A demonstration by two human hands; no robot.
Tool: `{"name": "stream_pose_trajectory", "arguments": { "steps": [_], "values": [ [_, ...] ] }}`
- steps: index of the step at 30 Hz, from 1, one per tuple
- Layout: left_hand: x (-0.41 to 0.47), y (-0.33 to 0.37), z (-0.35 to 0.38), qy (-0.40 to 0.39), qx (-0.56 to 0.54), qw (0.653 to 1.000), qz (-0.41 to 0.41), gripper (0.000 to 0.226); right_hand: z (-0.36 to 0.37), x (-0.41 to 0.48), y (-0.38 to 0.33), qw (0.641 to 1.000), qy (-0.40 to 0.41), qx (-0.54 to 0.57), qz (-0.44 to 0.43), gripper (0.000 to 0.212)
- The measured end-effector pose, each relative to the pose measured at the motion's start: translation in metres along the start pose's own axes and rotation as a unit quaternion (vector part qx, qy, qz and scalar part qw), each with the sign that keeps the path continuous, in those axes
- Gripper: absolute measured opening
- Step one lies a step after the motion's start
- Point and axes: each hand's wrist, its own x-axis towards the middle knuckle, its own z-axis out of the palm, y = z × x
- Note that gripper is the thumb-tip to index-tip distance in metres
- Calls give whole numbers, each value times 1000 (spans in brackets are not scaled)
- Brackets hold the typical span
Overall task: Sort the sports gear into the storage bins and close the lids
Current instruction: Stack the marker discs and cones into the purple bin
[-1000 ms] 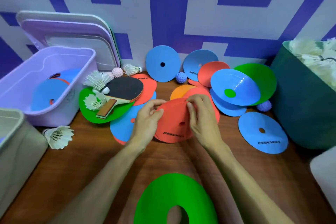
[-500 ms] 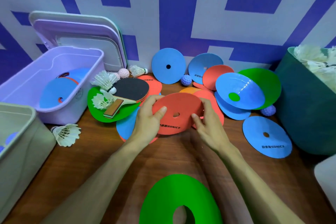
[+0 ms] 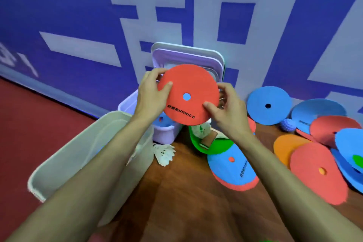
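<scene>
My left hand (image 3: 151, 94) pinches the red disc (image 3: 188, 92) at its left edge, thumb on the face. Right hand (image 3: 225, 110) pinches the lower right edge. Disc upright, face toward me. Open lilac bin (image 3: 166, 133) directly below and just beyond. Both forearms reach far-left. White bin (image 3: 86, 143) sits nearer, left.

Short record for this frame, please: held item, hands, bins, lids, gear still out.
Held: red disc, off the surface, in front of the purple bin in this view
Left hand: pinches its left edge
Right hand: pinches its lower right edge
Purple bin: open, blue disc inside
Lids: off, leaning on the wall
White bin: open
Still out: shuttlecock, ball, other discs
</scene>
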Motion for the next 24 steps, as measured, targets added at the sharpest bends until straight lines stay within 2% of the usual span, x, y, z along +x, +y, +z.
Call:
{"name": "stream_pose_trajectory", "arguments": {
  "steps": [5, 8, 13, 17, 20, 24],
  "values": [
    [37, -54, -21, -8, 69, 997, -32, 30, 60, 32, -1, 997, -72, -24, -29, 45],
    [51, -81, -13, -77, 134, 985, -80, 31, 83, 40, 15, 992, -114, -59, -21, 51],
    [53, -101, -5, -193, 221, 946, -137, 32, 97, 46, 25, 985, -130, -114, -21, 46],
    [44, -105, 2, -224, 275, 923, -147, 56, 104, 51, 23, 973, -158, -165, -20, 34],
    [37, -94, 8, -209, 256, 936, -121, 56, 100, 52, 25, 967, -168, -191, 4, 31],
    [24, -64, 22, -193, 178, 963, -56, 38, 66, 42, 34, 968, -156, -193, 30, 29]
  ]
}}
